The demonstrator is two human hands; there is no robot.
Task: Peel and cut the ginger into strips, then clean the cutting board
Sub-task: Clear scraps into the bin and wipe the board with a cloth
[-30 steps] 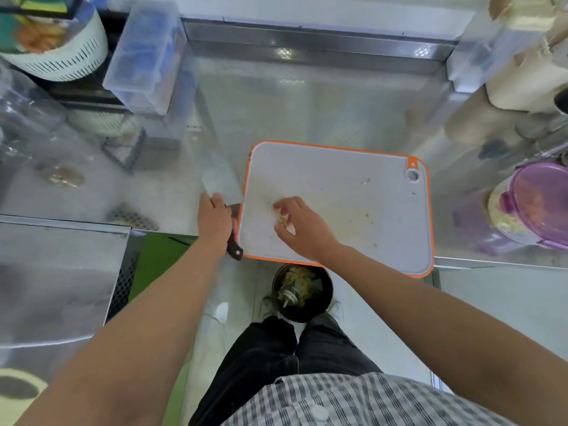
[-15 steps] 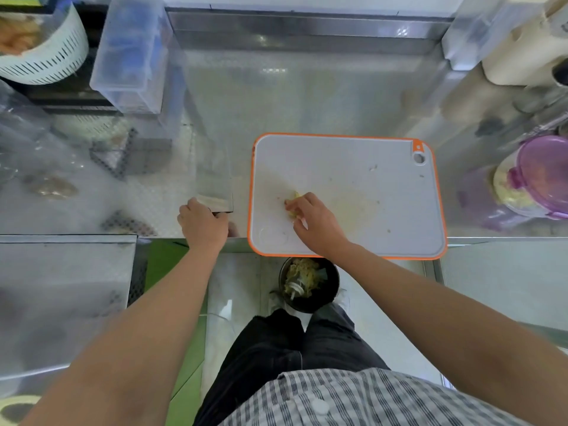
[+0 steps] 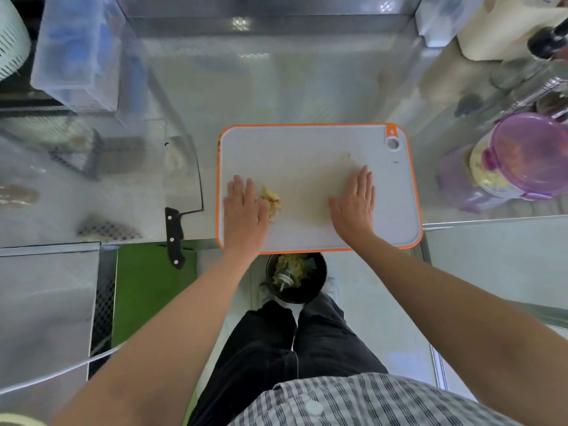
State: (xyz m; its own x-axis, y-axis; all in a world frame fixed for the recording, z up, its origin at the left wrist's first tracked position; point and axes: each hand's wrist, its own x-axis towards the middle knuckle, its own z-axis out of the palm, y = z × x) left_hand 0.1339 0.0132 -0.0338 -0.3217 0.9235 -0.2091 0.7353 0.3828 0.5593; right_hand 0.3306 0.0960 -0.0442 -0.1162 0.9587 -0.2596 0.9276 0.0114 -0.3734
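Bench: a shiny steel bench (image 3: 292,87) is carrying the work, with a steel upstand running along its far edge.
Cutting board: a pale grey cutting board (image 3: 307,149) with an orange rim is lying flat at the near edge of the bench, its hanging hole at the far right corner.
Ginger: a small heap of yellowish ginger pieces (image 3: 272,202) is sitting on the left part of the board, closer to its near edge than its far one.
Left hand: the left hand (image 3: 244,210) is lying palm down on the board with fingers stretched out and gripping nothing; its inner edge is touching the ginger heap, which is lying just to its right.
Right hand: the right hand (image 3: 353,204) is also pressing flat and empty on the board, fingers spread slightly, well apart from the ginger, which is lying between the two hands but hard against the left one.
Knife: a cleaver (image 3: 181,192) with a black riveted handle is resting on the bench just left of the board, handle pointing toward the person and overhanging the bench edge, touched by neither hand.
Bin: a dark round bin (image 3: 296,276) holding scraps is standing on the floor below the board's near edge.
Right side: a container with a purple lid (image 3: 528,155) is sitting on the bench, apart from the board.
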